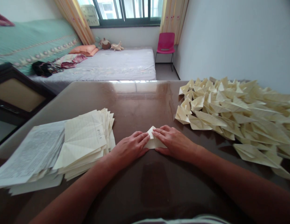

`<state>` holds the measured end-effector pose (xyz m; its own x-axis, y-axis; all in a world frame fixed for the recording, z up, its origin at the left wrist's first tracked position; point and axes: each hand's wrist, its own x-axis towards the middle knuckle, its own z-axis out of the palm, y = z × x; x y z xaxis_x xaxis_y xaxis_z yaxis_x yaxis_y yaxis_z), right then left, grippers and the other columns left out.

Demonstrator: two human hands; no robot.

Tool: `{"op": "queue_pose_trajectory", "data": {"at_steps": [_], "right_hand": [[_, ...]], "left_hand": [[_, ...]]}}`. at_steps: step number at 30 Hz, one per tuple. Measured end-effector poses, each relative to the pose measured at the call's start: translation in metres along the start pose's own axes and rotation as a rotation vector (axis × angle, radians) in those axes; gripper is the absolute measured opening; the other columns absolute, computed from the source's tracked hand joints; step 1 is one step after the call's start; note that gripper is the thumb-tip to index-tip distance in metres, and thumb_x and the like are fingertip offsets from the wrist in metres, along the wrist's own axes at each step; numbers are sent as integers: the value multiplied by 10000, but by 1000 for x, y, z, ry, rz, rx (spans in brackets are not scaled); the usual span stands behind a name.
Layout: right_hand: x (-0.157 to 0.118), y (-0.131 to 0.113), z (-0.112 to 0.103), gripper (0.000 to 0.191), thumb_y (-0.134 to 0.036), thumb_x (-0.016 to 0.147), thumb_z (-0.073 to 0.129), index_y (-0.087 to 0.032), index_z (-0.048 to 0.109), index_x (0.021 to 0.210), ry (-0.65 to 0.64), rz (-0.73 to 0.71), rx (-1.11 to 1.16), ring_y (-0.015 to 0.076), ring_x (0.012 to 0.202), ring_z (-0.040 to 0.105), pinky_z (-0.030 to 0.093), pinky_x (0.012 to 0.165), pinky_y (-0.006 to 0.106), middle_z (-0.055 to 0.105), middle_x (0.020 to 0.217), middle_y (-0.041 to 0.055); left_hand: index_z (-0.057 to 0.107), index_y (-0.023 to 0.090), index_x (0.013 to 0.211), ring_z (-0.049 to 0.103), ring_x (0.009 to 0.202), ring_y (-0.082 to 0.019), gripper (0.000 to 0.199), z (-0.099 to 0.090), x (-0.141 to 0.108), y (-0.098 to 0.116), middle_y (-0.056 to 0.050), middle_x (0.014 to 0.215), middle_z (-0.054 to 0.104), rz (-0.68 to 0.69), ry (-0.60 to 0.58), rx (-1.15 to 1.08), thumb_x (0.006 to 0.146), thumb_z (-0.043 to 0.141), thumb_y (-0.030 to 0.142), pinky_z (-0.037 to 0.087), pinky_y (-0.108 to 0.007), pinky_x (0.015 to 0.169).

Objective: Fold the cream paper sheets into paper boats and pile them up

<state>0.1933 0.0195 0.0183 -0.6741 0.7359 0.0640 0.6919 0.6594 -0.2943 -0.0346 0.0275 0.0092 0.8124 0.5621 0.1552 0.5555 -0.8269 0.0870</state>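
From my head view, my left hand [130,145] and right hand [176,141] press a small folded paper [152,143] onto the bench [140,102], fingers flat, side by side, thumbs apart. Mid-crease, I judge; the next press calls for aligned edges.

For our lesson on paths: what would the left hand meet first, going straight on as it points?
The left hand would first meet the small cream folded paper at its fingertips, then probably the right hand; depth is unclear.
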Motion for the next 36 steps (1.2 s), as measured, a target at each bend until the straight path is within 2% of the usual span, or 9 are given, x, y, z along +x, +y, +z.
{"op": "queue_pose_trajectory", "data": {"at_steps": [6, 13, 20, 27, 32, 36], "right_hand": [[0, -6, -1, 510, -341, 856, 568, -100, 510, 1302, -12, 7, -25, 284, 1150, 481, 436, 962, 444, 570, 1287, 169], [0, -7, -3, 547, -314, 835, 574, -77, 491, 1321, -28, 21, -33, 291, 1154, 484, 428, 973, 444, 561, 1299, 162], [0, -9, -3, 520, -313, 835, 561, -99, 508, 1306, -29, 33, -32, 290, 1161, 483, 434, 961, 441, 564, 1300, 160], [0, -9, -5, 527, -321, 837, 562, -102, 500, 1312, -36, 33, -21, 291, 1155, 484, 431, 969, 431, 562, 1301, 148], [0, -8, -4, 524, -330, 842, 557, -109, 498, 1314, -30, 29, -29, 290, 1152, 485, 432, 962, 431, 564, 1295, 151], [0, -8, -4, 537, -341, 834, 574, -107, 499, 1311, -25, 33, -36, 287, 1142, 491, 437, 950, 425, 570, 1282, 160]], "left_hand": [[550, 93, 1194, 583, 1060, -244, 323, 5, 2, 6, -143, 1158, 632, 53, 43, 139, 942, 444, 263, 532, -370, 882], [529, 101, 1227, 566, 1103, -240, 314, 10, -3, 0, -146, 1197, 612, 93, 12, 191, 929, 466, 178, 532, -353, 877], [550, 116, 1213, 571, 1094, -228, 383, 8, -3, 0, -134, 1167, 633, 57, 45, 102, 953, 441, 375, 531, -352, 895], [544, 142, 1229, 560, 1122, -226, 383, 1, -2, -10, -87, 1227, 621, 69, -13, 11, 942, 461, 381, 520, -360, 936], [558, 154, 1200, 560, 1116, -212, 306, 0, -1, -7, -77, 1227, 618, 85, -19, 33, 962, 431, 298, 518, -341, 933], [561, 108, 1180, 551, 1121, -247, 285, 6, -1, 3, -123, 1203, 617, 98, 16, 151, 931, 452, 193, 511, -367, 916]]}}
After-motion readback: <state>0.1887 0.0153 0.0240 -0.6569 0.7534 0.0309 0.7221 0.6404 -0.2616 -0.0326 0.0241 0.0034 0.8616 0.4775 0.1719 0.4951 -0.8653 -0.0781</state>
